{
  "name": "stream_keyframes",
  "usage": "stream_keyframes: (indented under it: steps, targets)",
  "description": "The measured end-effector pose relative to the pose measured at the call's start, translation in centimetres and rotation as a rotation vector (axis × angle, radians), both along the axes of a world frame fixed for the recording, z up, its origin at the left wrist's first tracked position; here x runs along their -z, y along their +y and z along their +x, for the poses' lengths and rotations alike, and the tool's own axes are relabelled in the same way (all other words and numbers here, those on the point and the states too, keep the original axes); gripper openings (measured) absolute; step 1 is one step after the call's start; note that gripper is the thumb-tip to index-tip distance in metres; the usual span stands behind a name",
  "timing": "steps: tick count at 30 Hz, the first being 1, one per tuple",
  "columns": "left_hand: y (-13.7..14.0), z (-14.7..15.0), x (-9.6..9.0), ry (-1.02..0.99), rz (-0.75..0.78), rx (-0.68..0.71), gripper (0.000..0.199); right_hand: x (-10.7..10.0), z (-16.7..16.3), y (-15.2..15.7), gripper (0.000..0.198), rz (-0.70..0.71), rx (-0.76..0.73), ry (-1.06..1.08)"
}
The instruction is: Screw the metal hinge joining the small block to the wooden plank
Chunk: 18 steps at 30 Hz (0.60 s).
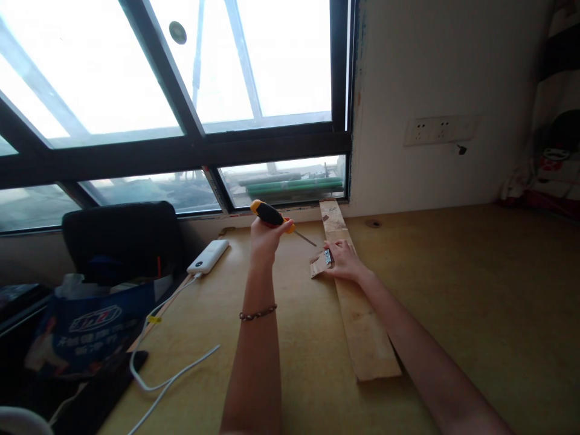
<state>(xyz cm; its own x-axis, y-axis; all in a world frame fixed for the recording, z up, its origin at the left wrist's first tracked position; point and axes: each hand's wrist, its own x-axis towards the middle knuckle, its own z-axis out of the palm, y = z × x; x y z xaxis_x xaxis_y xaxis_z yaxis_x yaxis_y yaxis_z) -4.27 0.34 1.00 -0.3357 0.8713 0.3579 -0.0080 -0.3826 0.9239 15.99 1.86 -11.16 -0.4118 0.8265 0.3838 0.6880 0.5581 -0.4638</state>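
My left hand [266, 237] grips a screwdriver [274, 217] with a black and orange handle, raised above the table, its shaft pointing right and down toward a small metal hinge [328, 257]. My right hand [345, 261] presses on that hinge and a small wooden block [319, 264], which sit at the left edge of a long wooden plank [362, 320]. The plank lies flat on the wooden table [475, 290], running from the window toward me. The screwdriver tip hangs just left of the hinge, apart from it.
A white power bank [208, 257] with a white cable [167, 356] lies at the left of the table. A black chair [122, 238] and a blue bag [90, 323] stand further left. Wall sockets [439, 130] sit on the wall beyond; a window is ahead.
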Motion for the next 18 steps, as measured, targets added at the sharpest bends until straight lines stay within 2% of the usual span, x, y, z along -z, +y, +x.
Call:
stream_keyframes:
  steps: [4,7,13,18]
  targets:
    - [0.1,0.3,0.3,0.038,0.005,0.035,0.041,0.1,-0.1,0.0,0.078,0.023,0.074,-0.054]
    - [0.5,0.7,0.9,0.06,0.015,0.051,0.041,-0.1,0.0,0.0,0.078,0.022,0.053,-0.055]
    - [1.5,1.8,2.0,0.113,0.011,0.061,0.038,-0.5,0.2,0.0,0.065,0.017,0.031,0.008]
    - [1.8,2.7,2.6,0.139,-0.006,0.034,0.036,-0.3,0.2,0.5,0.069,-0.007,0.036,0.036]
